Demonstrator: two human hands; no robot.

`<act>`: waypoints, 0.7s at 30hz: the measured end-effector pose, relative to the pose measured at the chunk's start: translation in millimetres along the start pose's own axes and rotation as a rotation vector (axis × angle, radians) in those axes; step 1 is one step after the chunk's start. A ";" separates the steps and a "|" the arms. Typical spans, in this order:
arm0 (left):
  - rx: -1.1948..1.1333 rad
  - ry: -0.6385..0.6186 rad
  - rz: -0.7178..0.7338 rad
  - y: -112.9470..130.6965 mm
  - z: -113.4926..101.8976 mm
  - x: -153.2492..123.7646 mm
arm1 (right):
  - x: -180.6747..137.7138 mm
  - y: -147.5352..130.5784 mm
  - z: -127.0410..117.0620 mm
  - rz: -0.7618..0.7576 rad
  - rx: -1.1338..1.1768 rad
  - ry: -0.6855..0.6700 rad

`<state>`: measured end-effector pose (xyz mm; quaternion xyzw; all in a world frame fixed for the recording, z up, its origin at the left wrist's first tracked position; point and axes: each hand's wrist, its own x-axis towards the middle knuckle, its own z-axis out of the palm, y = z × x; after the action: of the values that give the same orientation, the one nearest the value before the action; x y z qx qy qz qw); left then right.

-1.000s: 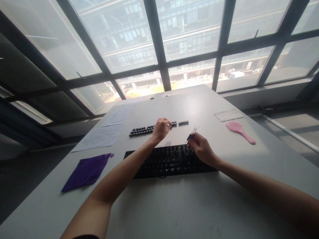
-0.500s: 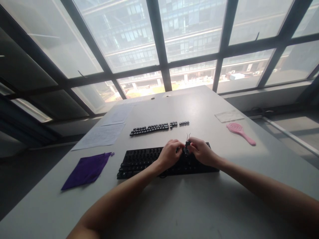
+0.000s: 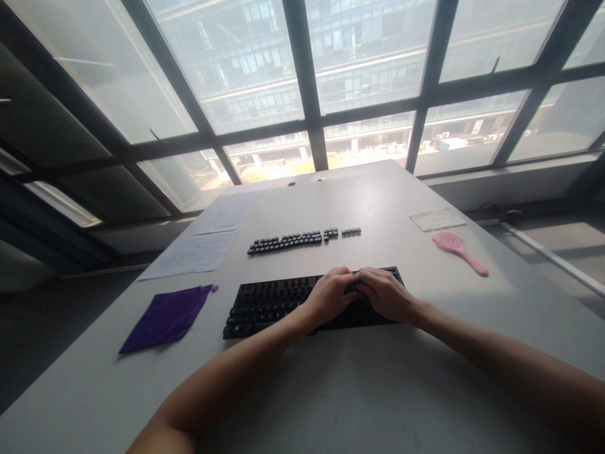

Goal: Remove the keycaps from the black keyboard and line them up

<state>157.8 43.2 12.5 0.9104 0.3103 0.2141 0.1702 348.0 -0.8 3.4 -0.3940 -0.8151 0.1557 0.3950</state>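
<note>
A black keyboard (image 3: 269, 301) lies in front of me, with keys in its nearer left rows and bare-looking upper rows. Over its right part, my left hand (image 3: 332, 294) and my right hand (image 3: 385, 292) meet with fingers curled together. A small dark piece shows between them, mostly covered. The wire prongs of the keycap puller, seen earlier at my right fingers, are now hidden. What my left fingers grip cannot be made out. Beyond the keyboard, loose black keycaps (image 3: 297, 239) stand in rows on the white table (image 3: 283, 391).
A purple drawstring pouch (image 3: 165, 317) lies left of the keyboard, with paper sheets (image 3: 193, 252) behind it. On the right are a pink hairbrush (image 3: 451, 244) and a pale flat packet (image 3: 437, 219). Large windows (image 3: 368, 57) stand beyond the table.
The wire prongs that pointed up between my hands have gone out of sight. My right hand has turned over and closed in against my left. The view has shifted slightly.
</note>
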 end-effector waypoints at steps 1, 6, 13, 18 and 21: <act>0.012 0.001 0.003 0.2 1.4 -0.1 | 0.1 0.4 0.1 0.028 0.008 0.015; 0.066 0.011 0.002 5.4 3.6 -3.1 | 1.2 1.1 -1.1 0.146 0.094 0.099; -0.068 0.122 0.026 6.3 5.8 -3.2 | 4.1 2.5 -2.6 0.263 0.145 0.222; -0.129 0.198 0.033 5.4 5.1 -6.4 | 5.6 -1.7 0.0 0.310 0.144 0.241; -0.046 0.162 0.125 7.3 4.3 -7.2 | 7.0 -2.0 1.3 0.345 0.140 0.235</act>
<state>158.4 32.4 10.1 0.9035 0.2608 0.3042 0.1517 343.3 3.3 7.4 -0.5147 -0.6712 0.2301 0.4812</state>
